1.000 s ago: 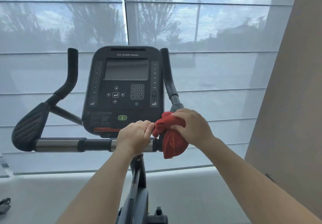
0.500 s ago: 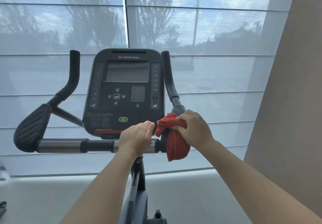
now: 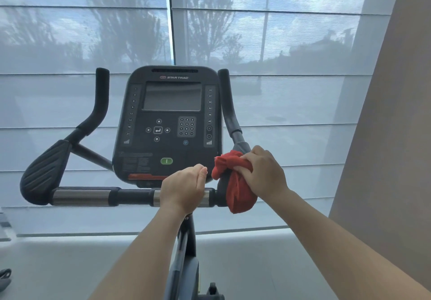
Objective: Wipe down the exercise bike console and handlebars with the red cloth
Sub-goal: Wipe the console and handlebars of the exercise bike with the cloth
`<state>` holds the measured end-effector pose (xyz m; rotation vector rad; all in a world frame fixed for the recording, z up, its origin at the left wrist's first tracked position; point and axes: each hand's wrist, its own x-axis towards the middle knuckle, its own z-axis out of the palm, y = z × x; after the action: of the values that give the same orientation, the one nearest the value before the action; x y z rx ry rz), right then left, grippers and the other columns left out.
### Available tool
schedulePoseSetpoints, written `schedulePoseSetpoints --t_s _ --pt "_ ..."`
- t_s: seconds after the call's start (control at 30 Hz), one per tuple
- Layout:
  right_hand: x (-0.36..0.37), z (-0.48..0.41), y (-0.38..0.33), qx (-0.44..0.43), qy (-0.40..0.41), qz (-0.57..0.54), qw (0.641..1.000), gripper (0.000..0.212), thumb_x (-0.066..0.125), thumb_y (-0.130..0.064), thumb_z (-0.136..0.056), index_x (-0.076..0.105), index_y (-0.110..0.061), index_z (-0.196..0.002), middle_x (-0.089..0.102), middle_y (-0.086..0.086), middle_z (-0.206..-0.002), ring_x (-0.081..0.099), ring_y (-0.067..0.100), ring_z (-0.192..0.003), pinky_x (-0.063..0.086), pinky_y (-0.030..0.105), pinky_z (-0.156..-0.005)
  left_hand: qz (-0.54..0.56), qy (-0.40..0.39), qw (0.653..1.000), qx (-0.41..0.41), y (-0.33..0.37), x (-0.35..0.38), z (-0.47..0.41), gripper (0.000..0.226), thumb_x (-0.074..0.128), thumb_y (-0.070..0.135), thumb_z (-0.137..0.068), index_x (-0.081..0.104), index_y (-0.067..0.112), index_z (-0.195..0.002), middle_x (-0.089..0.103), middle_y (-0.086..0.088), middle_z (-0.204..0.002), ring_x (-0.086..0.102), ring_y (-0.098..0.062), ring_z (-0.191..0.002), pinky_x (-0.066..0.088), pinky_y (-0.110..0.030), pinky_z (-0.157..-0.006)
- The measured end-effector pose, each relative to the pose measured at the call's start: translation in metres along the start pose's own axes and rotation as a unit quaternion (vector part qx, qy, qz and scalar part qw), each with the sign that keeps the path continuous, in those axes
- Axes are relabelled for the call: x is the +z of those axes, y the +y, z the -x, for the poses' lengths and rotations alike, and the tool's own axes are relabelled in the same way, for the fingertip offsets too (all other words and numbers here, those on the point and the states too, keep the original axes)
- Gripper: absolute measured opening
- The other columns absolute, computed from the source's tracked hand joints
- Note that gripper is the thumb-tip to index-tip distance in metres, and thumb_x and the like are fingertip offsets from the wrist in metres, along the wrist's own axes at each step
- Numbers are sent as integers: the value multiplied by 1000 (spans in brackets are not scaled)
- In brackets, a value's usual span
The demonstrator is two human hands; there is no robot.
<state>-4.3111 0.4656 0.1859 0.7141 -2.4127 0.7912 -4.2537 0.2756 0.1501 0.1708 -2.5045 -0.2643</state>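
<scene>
The black exercise bike console point(image 3: 168, 122) stands in the middle of the view, its screen dark. A horizontal handlebar point(image 3: 93, 196) with a chrome section runs below it, ending in a black left pad point(image 3: 44, 173). My left hand point(image 3: 184, 189) is wrapped around the bar just under the console. My right hand point(image 3: 263, 173) presses the bunched red cloth point(image 3: 235, 190) against the right handlebar pad, which the cloth and hand mostly hide. The right upright grip point(image 3: 229, 103) rises behind the cloth.
A shaded window point(image 3: 291, 66) fills the background close behind the bike. A beige wall point(image 3: 391, 136) stands at the right. The left upright grip point(image 3: 101, 96) rises left of the console. The bike's stem point(image 3: 184, 253) drops between my forearms.
My right hand has shifted the red cloth slightly up and right on the right handlebar pad. My left hand keeps its hold on the bar. The view has tilted down a little.
</scene>
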Motion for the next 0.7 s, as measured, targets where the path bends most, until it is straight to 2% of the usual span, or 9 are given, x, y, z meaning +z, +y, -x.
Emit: schedulePoseSetpoints --t_s 0.1,0.17,0.37,0.47,0.6,0.7 --pt "2 -15 -2 24 10 10 1000 29 60 -42 -86 67 -17 -98 49 -2 -91 49 21 -95 47 37 -73 9 29 1000 3 1 0 3 31 27 41 -96 54 28 -87 64 10 -77 56 -15 -68 26 -26 -48" --pt "4 -15 -3 34 24 8 999 29 59 -42 -86 67 -17 -99 51 -1 -92 50 21 -95 47 35 -70 14 38 999 2 1 -2 4 27 32 42 -94 56 31 -88 64 11 -73 50 -12 -62 22 -22 -46" --pt "10 9 5 -2 56 9 998 26 58 -44 -86 67 -21 -95 44 -9 -83 42 13 -81 37 28 -60 20 61 998 19 3 -3 7 28 37 39 -86 61 27 -78 64 13 -66 58 -12 -59 21 -17 -45" --pt "8 0 7 -6 44 15 999 28 58 -45 -86 67 -20 -95 45 -8 -84 47 17 -85 43 32 -62 12 56 998 23 4 -4 7 26 39 39 -86 61 27 -78 64 13 -67 58 -11 -61 20 -17 -45" --pt "0 -30 7 0 11 25 1000 27 61 -42 -85 68 -20 -98 50 -2 -88 53 24 -91 46 36 -72 5 9 1000 10 1 -4 2 23 39 45 -89 59 33 -89 64 16 -75 60 -9 -72 25 -21 -49" --pt "-8 -52 9 19 56 -4 998 22 63 -39 -84 68 -23 -98 58 2 -92 55 25 -92 43 32 -73 -4 -88 996 3 0 -3 -6 37 27 58 -91 57 39 -100 63 19 -86 59 -10 -88 31 -27 -56"
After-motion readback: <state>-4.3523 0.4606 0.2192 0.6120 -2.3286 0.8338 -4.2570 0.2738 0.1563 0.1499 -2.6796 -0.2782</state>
